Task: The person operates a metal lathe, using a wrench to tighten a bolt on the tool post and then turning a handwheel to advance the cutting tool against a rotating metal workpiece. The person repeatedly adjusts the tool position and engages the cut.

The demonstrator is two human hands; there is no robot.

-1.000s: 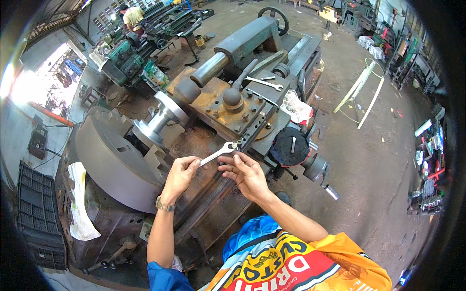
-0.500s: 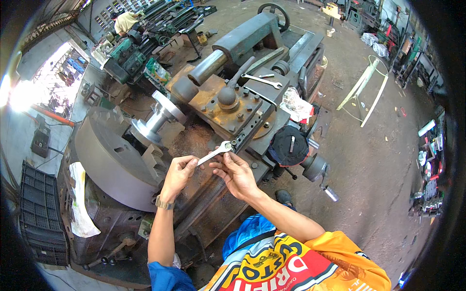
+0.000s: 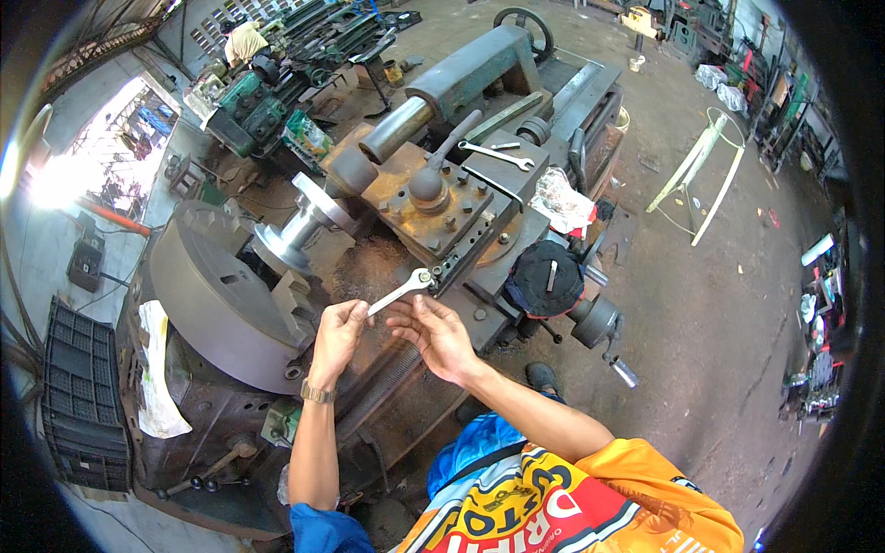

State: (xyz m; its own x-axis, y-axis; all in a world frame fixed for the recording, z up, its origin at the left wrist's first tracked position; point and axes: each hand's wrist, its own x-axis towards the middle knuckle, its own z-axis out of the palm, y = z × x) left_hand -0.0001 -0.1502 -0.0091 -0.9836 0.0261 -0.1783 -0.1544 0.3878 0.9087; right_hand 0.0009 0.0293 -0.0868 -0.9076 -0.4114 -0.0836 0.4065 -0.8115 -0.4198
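My left hand (image 3: pixel 336 343) is closed around one end of a combination wrench (image 3: pixel 396 294). The ring end of that wrench lies at a small bolt or nut (image 3: pixel 424 276) by the near corner of a lathe's tool post (image 3: pixel 419 214); how far it sits over the piece cannot be made out. Just below the wrench's head is my right hand (image 3: pixel 441 343), its fingers apart and slightly bent, with nothing visible in them. A shiny flanged metal workpiece (image 3: pixel 300 226) stands between the chuck (image 3: pixel 217 295) and the tailstock side.
A second wrench (image 3: pixel 498 155) and a hex key (image 3: pixel 493 186) lie on the lathe's carriage. White rags (image 3: pixel 560 200) rest beside them. A black round pad (image 3: pixel 546 279) bears a small metal piece. The crank handle (image 3: pixel 623 370) juts out right. Another person (image 3: pixel 245 43) bends over machinery far left.
My right hand has come away from the wrench's head, moving slightly down and left. My left hand still grips the wrench, which has shifted only a little with the view.
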